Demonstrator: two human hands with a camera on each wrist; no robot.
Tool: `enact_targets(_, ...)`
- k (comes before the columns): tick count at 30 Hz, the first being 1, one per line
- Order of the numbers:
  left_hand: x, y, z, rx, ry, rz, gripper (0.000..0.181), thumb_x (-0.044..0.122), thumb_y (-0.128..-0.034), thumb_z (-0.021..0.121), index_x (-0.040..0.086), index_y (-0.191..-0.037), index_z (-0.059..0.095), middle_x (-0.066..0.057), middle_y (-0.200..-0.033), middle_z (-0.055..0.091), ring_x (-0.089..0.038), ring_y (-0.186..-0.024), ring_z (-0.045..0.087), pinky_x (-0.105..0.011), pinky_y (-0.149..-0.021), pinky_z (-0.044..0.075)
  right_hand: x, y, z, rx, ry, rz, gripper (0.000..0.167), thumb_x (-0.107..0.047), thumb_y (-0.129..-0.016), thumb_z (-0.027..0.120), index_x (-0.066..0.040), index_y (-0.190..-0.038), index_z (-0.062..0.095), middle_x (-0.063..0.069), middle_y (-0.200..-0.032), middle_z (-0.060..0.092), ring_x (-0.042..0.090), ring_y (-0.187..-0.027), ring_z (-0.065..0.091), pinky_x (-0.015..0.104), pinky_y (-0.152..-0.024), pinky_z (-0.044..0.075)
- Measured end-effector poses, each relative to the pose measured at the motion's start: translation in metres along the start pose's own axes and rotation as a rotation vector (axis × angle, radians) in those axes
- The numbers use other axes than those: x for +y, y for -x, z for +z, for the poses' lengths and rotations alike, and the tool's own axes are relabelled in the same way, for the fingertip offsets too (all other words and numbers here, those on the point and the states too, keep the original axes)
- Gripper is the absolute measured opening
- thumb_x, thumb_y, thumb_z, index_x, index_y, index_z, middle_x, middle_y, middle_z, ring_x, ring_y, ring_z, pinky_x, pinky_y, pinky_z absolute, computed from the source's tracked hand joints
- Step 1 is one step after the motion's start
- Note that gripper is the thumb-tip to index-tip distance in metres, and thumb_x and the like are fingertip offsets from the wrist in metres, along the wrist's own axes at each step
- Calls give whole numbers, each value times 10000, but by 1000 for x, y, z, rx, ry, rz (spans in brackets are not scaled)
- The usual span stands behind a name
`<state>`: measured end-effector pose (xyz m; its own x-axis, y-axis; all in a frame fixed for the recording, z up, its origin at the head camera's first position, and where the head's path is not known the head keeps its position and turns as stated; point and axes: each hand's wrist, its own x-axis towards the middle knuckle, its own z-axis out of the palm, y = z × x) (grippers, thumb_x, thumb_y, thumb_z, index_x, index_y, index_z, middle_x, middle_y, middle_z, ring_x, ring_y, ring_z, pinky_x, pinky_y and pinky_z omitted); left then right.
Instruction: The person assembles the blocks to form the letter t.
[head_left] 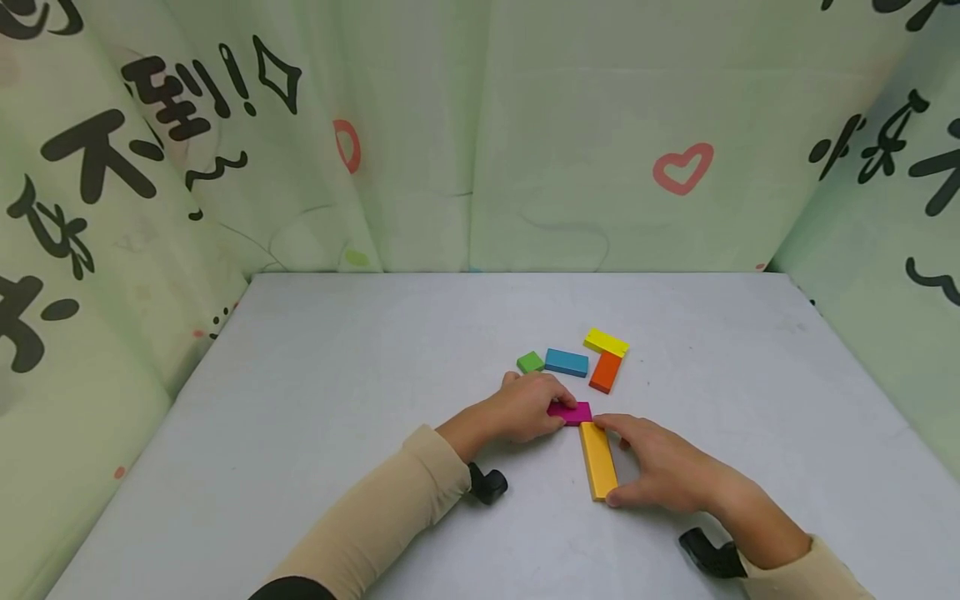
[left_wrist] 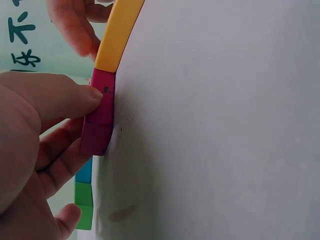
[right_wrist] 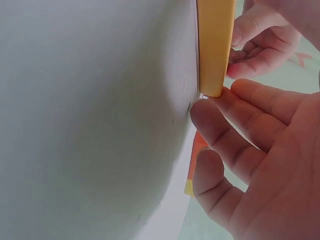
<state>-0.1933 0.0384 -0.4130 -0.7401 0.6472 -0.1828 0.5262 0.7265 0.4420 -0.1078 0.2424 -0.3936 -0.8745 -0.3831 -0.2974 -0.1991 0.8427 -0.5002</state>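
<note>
My left hand [head_left: 528, 407] pinches a magenta block [head_left: 577, 413] between thumb and fingers, flat on the table. The left wrist view shows the thumb across the magenta block [left_wrist: 102, 100], whose end meets the orange-yellow block [left_wrist: 118, 37]. In the head view that longer orange-yellow block [head_left: 598, 461] runs toward the near side of the table. My right hand [head_left: 667, 462] holds it lengthwise, thumb at the near end and index finger at the far end by the magenta block. From the right wrist view, the right hand's other fingers [right_wrist: 220, 130] are extended past the orange-yellow block [right_wrist: 215, 47].
Beyond the hands lie a green block [head_left: 530, 362], a blue block [head_left: 567, 362], an orange-red block [head_left: 605, 372] and a yellow block [head_left: 606, 342]. The orange-red one touches the yellow one. Pale green printed curtains [head_left: 585, 150] surround the white table [head_left: 337, 350] at the back and sides.
</note>
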Motion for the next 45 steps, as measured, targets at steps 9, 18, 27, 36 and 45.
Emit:
enact_targets(9, 0, 3, -1, 2, 5, -2, 310, 258, -928, 738, 224, -1236, 719, 110, -1193, 646, -63, -1107, 519, -310, -860, 346, 0, -1, 0, 0, 0, -4, 964, -440, -699, 900, -23, -1448, 459, 120, -1347, 541, 232, -1078, 525, 521, -952, 480)
enact_targets(18, -2, 5, 0, 15, -25, 13, 321, 291, -926, 736, 239, -1241, 713, 82, -1230, 612, -86, -1141, 492, -298, -863, 364, 0, -1, 0, 0, -7, -2, 982, -454, -691, 904, -24, -1452, 456, 131, -1371, 531, 244, -1097, 528, 520, -954, 482)
enact_targets(27, 2, 7, 3, 49, -127, 26, 390, 391, -896, 752, 250, -1258, 713, 58, -1157, 576, -77, -1061, 468, -239, -781, 374, 2, -1, -2, -5, -1, 19, 1026, -493, -675, 900, -27, -1468, 445, 154, -1414, 508, 263, -1118, 534, 530, -952, 483)
enact_targets(36, 8, 12, 5, 55, -148, 25, 464, 445, -876, 759, 225, -1280, 698, 54, -1180, 595, -73, -1063, 494, -250, -816, 402, 4, -1, -10, 34, 9, 11, 926, -454, -743, 862, -30, -1462, 460, 159, -1375, 540, 275, -1083, 552, 526, -918, 498)
enact_targets(45, 8, 14, 10, 70, -163, 15, 475, 444, -887, 749, 224, -1303, 683, 45, -1215, 587, -86, -1098, 497, -256, -854, 413, 14, -9, -25, 174, 56, -40, 668, -273, -882, 777, -33, -1437, 493, 211, -1338, 567, 380, -1146, 567, 578, -921, 481)
